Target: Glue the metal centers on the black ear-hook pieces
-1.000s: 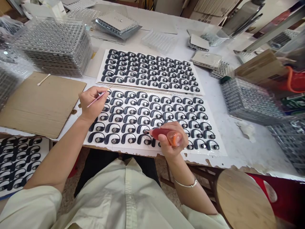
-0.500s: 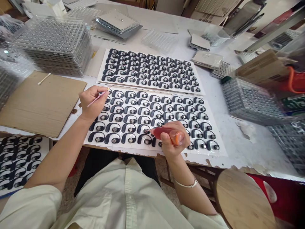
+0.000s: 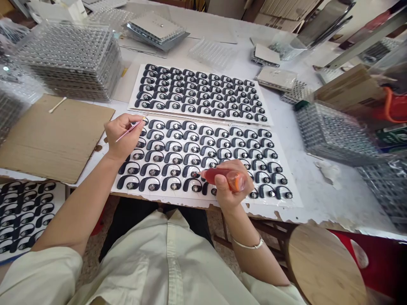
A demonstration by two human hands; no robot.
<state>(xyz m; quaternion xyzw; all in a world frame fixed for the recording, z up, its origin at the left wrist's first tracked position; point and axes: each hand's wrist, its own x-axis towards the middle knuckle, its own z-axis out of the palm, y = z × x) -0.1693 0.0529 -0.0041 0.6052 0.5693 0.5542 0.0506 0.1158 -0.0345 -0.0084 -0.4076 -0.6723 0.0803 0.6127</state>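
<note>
My right hand point(image 3: 233, 184) is closed round a red squeeze bottle point(image 3: 222, 176), its tip pointing left at a black ear-hook earpiece point(image 3: 192, 172) in the lower rows of the near white board point(image 3: 292, 199). My left hand point(image 3: 122, 137) pinches a thin pink stick point(image 3: 130, 129) and rests on the board's upper left corner. The board carries several rows of black earpieces with silver centres. A second white board point(image 3: 135, 87) with the same earpieces lies just behind it.
Stacks of clear plastic trays point(image 3: 68, 59) stand at the back left and at the right point(image 3: 333, 133). A brown cardboard sheet point(image 3: 52, 140) with a cotton swab point(image 3: 57, 105) lies left. Another earpiece board point(image 3: 22, 214) sits low at the left. A round wooden stool point(image 3: 324, 267) is at the lower right.
The bottle tip and my right hand have shifted slightly to the right along the lower rows. My left hand has stayed in place.
</note>
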